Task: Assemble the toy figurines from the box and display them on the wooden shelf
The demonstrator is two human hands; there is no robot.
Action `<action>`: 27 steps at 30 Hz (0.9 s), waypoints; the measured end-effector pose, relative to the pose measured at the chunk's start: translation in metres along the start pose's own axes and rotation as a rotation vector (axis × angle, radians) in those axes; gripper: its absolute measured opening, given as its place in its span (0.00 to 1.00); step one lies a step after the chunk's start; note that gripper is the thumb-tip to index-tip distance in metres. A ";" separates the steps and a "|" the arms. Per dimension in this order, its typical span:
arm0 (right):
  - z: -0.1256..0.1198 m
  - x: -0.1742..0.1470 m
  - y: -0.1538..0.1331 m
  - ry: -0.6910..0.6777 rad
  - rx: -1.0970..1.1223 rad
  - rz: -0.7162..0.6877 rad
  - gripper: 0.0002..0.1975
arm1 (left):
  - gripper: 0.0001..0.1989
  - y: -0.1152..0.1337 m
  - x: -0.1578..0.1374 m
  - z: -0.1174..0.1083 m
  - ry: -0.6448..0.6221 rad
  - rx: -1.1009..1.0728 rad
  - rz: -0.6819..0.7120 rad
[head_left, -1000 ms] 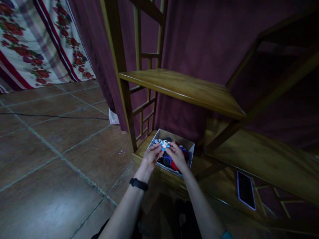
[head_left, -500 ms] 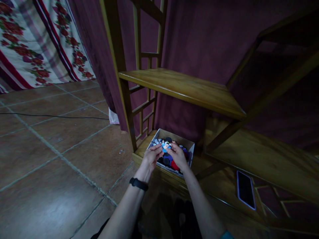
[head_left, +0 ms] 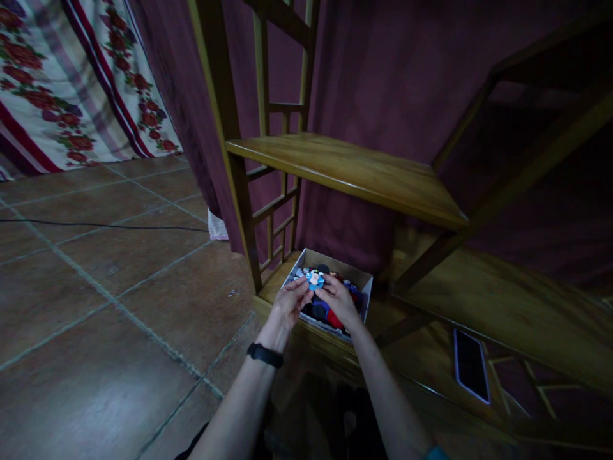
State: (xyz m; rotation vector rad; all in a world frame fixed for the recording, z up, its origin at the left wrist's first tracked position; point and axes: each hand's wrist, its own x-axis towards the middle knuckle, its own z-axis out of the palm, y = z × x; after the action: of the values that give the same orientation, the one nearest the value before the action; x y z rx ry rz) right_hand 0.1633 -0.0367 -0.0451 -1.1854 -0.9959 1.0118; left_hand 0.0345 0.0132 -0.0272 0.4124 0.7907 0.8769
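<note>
Two hands are pinching one small blue figure over the box on the bottom shelf: left hand and right hand gripping opposite ends. Little is changing since a second ago; the figure is staying above the box's mixed toys.

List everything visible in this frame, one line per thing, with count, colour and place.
small toy figure: 1, blue and white, held between both hands over the box
box: 1, white, on the lowest shelf board, filled with small red, blue and black items
wooden shelf unit: 1, brown, standing against the curtain
phone: 1, dark with pale rim, lying flat on the low board at right
curtain: 1, maroon, behind the shelves
floral cloth: 1, white with red flowers, upper left
cable: 1, black, across the tiled floor
wristband: 1, black, left wrist
left hand: pinching the figure
right hand: pinching the figure
</note>
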 end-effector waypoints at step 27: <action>0.003 -0.004 -0.016 -0.027 0.062 0.023 0.20 | 0.20 -0.002 -0.004 0.002 -0.169 0.117 0.084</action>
State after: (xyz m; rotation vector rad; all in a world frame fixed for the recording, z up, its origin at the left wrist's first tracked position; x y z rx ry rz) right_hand 0.1612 -0.0413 -0.0290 -1.1370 -0.9667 1.0719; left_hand 0.0352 0.0088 -0.0252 0.6189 0.6742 0.8634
